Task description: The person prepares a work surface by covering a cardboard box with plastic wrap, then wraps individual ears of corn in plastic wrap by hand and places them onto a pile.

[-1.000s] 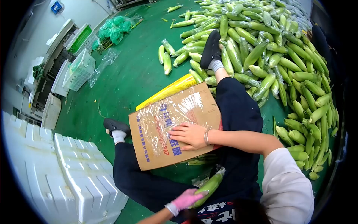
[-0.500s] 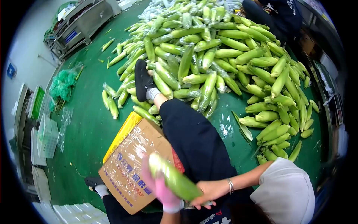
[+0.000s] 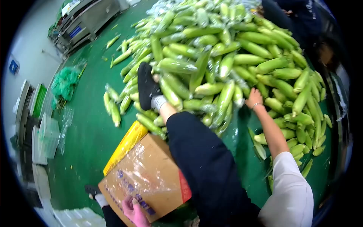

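Right hand (image 3: pixel 254 99) stretched far forward on a straight arm; gloved left hand (image 3: pixel 134 212) lies flat, close in.

Produce packing floor: huge corn pile (image 3: pixel 234 56), green floor (image 3: pixel 90 132), steel machine (image 3: pixel 87 19).

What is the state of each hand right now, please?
Left hand: open, pink-gloved, resting flat on the cardboard box.
Right hand: on the corn pile, fingers among cobs; grip cannot be told.
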`<state>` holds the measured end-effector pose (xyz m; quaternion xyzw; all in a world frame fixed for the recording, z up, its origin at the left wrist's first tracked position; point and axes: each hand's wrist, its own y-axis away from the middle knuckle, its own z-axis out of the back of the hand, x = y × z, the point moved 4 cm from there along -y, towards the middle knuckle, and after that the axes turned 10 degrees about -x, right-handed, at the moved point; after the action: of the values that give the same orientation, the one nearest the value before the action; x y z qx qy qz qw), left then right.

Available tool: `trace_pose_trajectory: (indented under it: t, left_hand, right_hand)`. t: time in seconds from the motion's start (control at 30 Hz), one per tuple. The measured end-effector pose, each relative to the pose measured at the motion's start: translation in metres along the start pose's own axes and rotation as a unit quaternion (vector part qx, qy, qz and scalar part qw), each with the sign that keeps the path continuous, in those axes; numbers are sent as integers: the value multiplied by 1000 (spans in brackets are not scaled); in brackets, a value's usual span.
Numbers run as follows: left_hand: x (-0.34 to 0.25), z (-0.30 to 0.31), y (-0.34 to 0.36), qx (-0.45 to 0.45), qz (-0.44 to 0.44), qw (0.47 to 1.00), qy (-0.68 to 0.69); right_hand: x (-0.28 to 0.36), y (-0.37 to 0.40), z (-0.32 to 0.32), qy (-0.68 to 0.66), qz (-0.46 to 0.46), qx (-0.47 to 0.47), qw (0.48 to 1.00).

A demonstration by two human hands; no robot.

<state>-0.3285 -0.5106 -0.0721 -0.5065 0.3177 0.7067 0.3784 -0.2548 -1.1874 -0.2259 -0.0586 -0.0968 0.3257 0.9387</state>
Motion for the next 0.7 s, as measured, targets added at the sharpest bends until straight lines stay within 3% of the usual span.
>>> trace_pose_trajectory:
  t: [0.03,0.07,0.1,0.13,0.17,0.23,0.27,0.3,0.33,0.37,0.4,0.43,0.53,0.6,0.67,0.7]
  left_hand:
    - [22,22,-5,-14,-30,999,2]
    - [4,22,4,-37,-4,999,-4]
    - [16,37,-1,-58,-55,997,-18]
    - [22,55,-6,-57,-63,991,-105]
    - [19,65,-8,-77,-110,979,-155]
    - [27,89,-16,-81,-156,963,-205]
    - [28,99,-16,-82,-159,954,-241]
    - [23,105,-14,-81,-172,944,-269]
    - [24,113,-11,-84,-155,945,-277]
    - [26,115,-9,-84,-142,946,-281]
    - [28,117,-7,-78,-137,942,-297]
    - [29,117,-6,-67,-133,938,-313]
    - [26,107,-4,-31,-210,873,-440]
    - [18,103,-8,-27,-225,858,-461]
    - [26,107,-8,44,-107,859,-499]
    - [31,110,-7,38,-109,862,-494]
  right_hand:
    - [-2,-4,-15,6,18,-9,1000]
    - [-5,-7,-26,9,10,-3,1000]
    - [-13,-13,-46,1,-17,-62,998]
    - [-14,-16,-52,-2,-45,-19,999]
    - [-11,-14,-49,-46,-39,7,998]
    - [-36,-10,-62,-162,59,30,985]
    - [-93,-15,-107,-292,-34,94,951]
    - [-78,41,-42,-364,-87,212,903]
    - [-96,70,-25,-369,-48,305,877]
    - [-140,108,-22,-405,-90,232,880]
    - [-141,152,11,-438,-105,176,875]
    - [-93,199,77,-468,-103,167,862]
    - [45,259,188,-492,106,187,844]
    - [153,286,241,-434,371,87,816]
    - [245,324,254,-473,503,157,706]
    - [279,348,241,-486,524,191,673]
